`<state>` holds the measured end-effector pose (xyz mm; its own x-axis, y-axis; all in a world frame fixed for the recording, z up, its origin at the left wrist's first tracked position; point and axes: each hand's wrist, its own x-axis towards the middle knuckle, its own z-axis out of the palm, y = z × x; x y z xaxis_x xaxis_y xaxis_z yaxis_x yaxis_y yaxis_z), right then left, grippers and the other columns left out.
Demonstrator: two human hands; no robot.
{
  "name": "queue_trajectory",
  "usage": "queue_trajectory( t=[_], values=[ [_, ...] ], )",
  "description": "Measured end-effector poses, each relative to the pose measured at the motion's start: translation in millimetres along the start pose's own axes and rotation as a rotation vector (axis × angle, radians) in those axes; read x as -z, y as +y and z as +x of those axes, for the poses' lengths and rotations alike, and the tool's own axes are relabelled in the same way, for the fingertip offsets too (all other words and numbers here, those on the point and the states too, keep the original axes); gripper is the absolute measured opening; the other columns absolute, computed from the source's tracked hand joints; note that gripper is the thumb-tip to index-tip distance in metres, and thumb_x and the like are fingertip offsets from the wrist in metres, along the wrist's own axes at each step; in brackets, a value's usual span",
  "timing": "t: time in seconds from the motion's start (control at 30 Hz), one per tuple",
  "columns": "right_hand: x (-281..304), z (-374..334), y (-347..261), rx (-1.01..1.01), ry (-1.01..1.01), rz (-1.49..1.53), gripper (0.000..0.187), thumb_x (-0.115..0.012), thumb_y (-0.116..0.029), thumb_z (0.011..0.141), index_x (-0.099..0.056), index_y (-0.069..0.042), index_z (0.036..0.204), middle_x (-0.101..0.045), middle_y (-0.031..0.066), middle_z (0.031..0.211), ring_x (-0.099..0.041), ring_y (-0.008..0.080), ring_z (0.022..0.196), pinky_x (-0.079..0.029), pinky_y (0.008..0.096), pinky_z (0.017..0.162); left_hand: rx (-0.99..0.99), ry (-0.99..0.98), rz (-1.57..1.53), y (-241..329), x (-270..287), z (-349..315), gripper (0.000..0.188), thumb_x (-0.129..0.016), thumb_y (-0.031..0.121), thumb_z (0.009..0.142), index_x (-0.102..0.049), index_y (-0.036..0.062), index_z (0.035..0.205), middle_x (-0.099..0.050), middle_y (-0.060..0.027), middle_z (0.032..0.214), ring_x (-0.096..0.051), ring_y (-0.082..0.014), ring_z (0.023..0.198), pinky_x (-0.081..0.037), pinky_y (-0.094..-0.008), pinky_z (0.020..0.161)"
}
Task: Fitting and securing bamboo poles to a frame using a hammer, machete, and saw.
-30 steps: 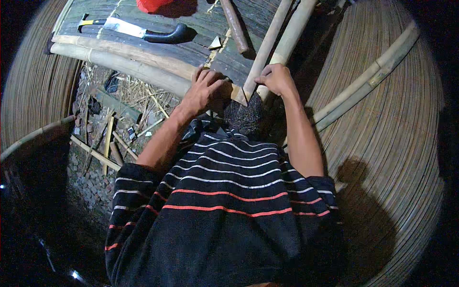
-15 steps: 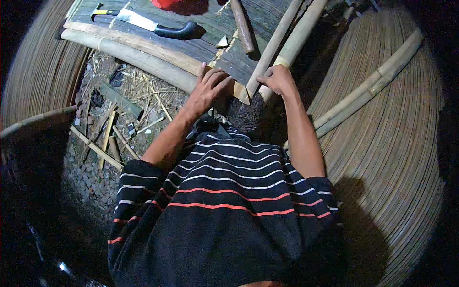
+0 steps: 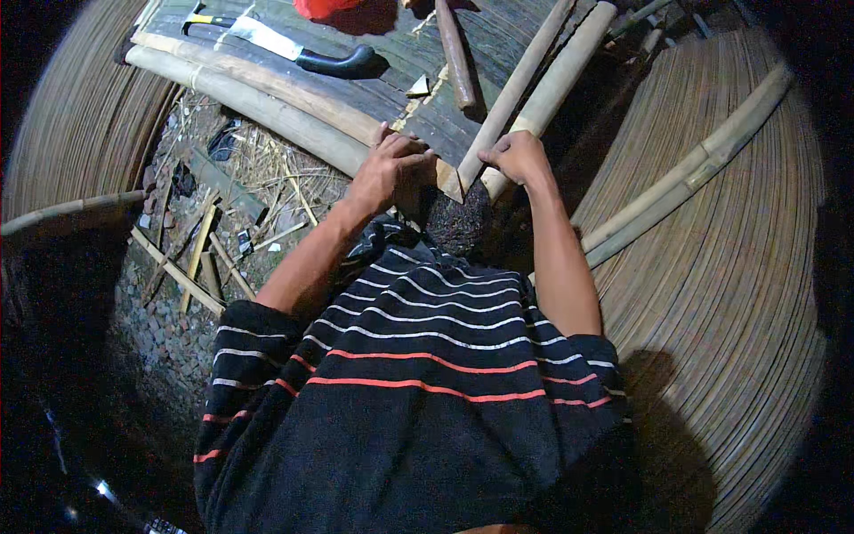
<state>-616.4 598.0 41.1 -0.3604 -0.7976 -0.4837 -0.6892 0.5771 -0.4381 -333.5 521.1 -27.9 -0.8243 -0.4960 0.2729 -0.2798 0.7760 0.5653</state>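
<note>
A pale wooden strip slants from the upper left to a corner, its cut end beside my left hand. That hand is bent over the strip near this end, fingers curled together. A second wooden strip comes down from the upper right and meets the cut end. My right hand pinches the second strip's edge near the corner, thumb and forefinger together. A thicker bamboo pole runs under and beside the right hand. A dark-haired head hides the area just below the joint.
On the slatted platform lie a machete with a black handle, a wooden stick and red cloth. Another bamboo pole edges it. Straw, offcuts and rubble cover the left ground. Bundled thin strips rise at right.
My left hand's raised, spread fingers have drawn in and curled over the wooden strip. The right hand keeps its pinch at the same corner. The whole view has shifted slightly.
</note>
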Motion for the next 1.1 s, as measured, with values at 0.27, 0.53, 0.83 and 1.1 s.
queue_trajectory(
  t=[0.27, 0.53, 0.83, 1.1],
  values=[
    [-8, -9, -4, -0.043, 0.13, 0.103, 0.038, -0.088, -0.037, 0.077, -0.08, -0.002, 0.088, -0.076, 0.0224, 0.09, -0.075, 0.0363, 0.084, -0.057, 0.0437, 0.081, 0.029, -0.029, 0.0, 24, 1, 9, 0.059, -0.08, 0.044, 0.078, -0.069, 0.0184, 0.13, -0.062, -0.0108, 0.128, -0.053, -0.0313, 0.131, -0.009, -0.0734, 0.118],
    [-6, -4, 3, -0.027, 0.101, 0.099, 0.037, -0.089, -0.036, 0.076, -0.08, -0.002, 0.089, -0.076, 0.0196, 0.086, -0.075, 0.0325, 0.081, -0.057, 0.0408, 0.078, 0.054, 0.003, 0.172, 30, -15, 7, 0.066, -0.078, 0.051, 0.08, -0.066, 0.0176, 0.136, -0.057, -0.0088, 0.148, -0.042, -0.0328, 0.147, -0.003, -0.0771, 0.117],
    [-22, -42, -3, -0.012, 0.271, 0.3, 0.038, -0.089, -0.031, 0.074, -0.075, -0.002, 0.094, -0.075, 0.0179, 0.083, -0.075, 0.0296, 0.081, -0.057, 0.0394, 0.075, 0.135, -0.037, 0.142, 21, -9, 23, 0.114, -0.077, 0.067, 0.074, -0.032, 0.0089, 0.161, -0.037, -0.0154, 0.164, -0.026, -0.0357, 0.155, -0.006, -0.0625, 0.124],
    [-66, -77, 3, 0.345, 0.411, 0.305, 0.049, -0.097, -0.022, 0.062, -0.066, -0.003, 0.094, -0.064, 0.0113, 0.09, -0.065, 0.0267, 0.08, -0.054, 0.0397, 0.076, 0.361, -0.107, -0.158, 17, -5, 31, 0.072, -0.047, 0.043, 0.106, -0.022, 0.0094, 0.164, -0.026, -0.0181, 0.168, -0.017, -0.028, 0.159, -0.004, -0.0505, 0.126]
  ],
)
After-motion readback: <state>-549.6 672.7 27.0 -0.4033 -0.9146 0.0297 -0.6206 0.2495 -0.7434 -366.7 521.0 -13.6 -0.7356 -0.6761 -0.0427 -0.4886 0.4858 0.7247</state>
